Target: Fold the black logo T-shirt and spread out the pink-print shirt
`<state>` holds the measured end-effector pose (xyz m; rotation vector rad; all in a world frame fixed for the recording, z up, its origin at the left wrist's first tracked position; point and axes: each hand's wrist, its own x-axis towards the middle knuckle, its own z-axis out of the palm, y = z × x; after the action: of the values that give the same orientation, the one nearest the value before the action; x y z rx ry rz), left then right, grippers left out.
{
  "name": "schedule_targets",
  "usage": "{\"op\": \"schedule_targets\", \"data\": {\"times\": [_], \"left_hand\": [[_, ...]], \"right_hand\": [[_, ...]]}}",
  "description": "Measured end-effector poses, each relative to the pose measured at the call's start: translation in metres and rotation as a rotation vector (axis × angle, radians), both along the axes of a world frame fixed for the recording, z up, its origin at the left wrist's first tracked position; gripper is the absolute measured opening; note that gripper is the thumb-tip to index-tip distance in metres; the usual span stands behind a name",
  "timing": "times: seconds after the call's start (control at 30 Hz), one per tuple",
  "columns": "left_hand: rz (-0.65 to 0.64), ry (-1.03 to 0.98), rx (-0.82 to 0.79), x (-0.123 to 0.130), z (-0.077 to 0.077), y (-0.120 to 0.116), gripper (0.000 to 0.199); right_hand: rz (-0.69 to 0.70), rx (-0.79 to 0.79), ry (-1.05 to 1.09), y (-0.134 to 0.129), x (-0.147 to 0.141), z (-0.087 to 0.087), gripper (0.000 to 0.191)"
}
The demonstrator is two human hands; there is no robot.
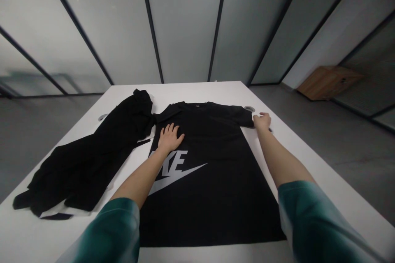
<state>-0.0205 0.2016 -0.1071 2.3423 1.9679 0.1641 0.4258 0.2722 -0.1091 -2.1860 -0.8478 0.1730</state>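
Observation:
A black T-shirt (212, 181) with a large pale logo lies spread flat, its neckline at the far side. On its upper left part rests my left hand (169, 137), palm down with fingers spread and holding nothing. My right hand (262, 121) is at the end of the shirt's right sleeve, its thumb and fingers closed on the sleeve edge. To the left of the shirt lies a rumpled pile of black clothing (89, 156), with bits of white showing along its lower edge.
The white table (197, 91) has round inserts near its far left and far right edges. Beyond it stands a frosted glass wall (185, 24) with dark frames. A wooden box (330, 82) sits on the grey floor at the far right.

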Motion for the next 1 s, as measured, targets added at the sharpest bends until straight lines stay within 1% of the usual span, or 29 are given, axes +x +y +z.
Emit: {"op": "schedule_targets", "data": {"times": [0.07,0.13,0.2,0.23,0.27,0.3,0.37,0.43,0.47,0.53,0.73,0.8,0.87,0.93,0.97,1.0], "left_hand": [[0.003,0.003,0.011,0.0,0.0,0.0,0.066],[0.005,0.008,0.016,0.001,0.0,-0.001,0.065],[0.004,0.013,0.017,0.001,0.0,-0.001,0.065],[0.0,0.015,0.013,0.001,0.0,-0.001,0.066],[-0.003,0.019,0.009,0.0,0.0,-0.002,0.066],[-0.006,0.023,0.004,0.0,0.0,-0.002,0.066],[-0.008,0.033,-0.005,0.0,0.0,-0.003,0.067],[-0.009,0.041,-0.008,-0.001,0.0,-0.004,0.067],[-0.01,0.044,-0.008,-0.002,0.0,-0.005,0.067],[-0.015,0.045,-0.007,-0.003,0.0,-0.008,0.068],[-0.006,0.028,-0.018,-0.003,0.002,-0.011,0.068],[-0.007,0.025,-0.02,-0.003,0.002,-0.011,0.069],[-0.006,0.023,-0.019,-0.003,0.002,-0.01,0.068],[-0.004,0.021,-0.017,-0.003,0.002,-0.01,0.068],[-0.004,0.02,-0.016,-0.003,0.002,-0.01,0.068],[-0.003,0.019,-0.012,-0.002,0.001,-0.01,0.068]], "right_hand": [[0.077,-0.087,-0.145,-0.007,-0.003,0.0,0.053],[0.259,-0.147,-0.309,-0.015,-0.009,0.0,0.058],[0.472,-0.219,-0.455,-0.022,-0.016,-0.001,0.058],[0.542,-0.274,-0.497,-0.025,-0.019,-0.002,0.057],[0.568,-0.335,-0.519,-0.028,-0.021,-0.003,0.056],[0.549,-0.387,-0.527,-0.03,-0.023,-0.003,0.056],[0.426,-0.427,-0.528,-0.033,-0.024,-0.004,0.06],[0.299,-0.406,-0.509,-0.033,-0.025,-0.005,0.064],[0.261,-0.397,-0.49,-0.033,-0.026,-0.004,0.065],[0.226,-0.398,-0.446,-0.031,-0.027,-0.004,0.065],[0.195,-0.374,-0.437,-0.022,-0.026,-0.002,0.059],[0.196,-0.364,-0.405,-0.015,-0.023,-0.001,0.054],[0.225,-0.349,-0.34,-0.008,-0.02,0.0,0.044],[0.288,-0.314,-0.235,0.0,-0.017,0.0,0.037],[0.314,-0.275,-0.173,0.004,-0.016,0.0,0.038],[0.328,-0.22,-0.109,0.006,-0.016,0.0,0.043]]}}
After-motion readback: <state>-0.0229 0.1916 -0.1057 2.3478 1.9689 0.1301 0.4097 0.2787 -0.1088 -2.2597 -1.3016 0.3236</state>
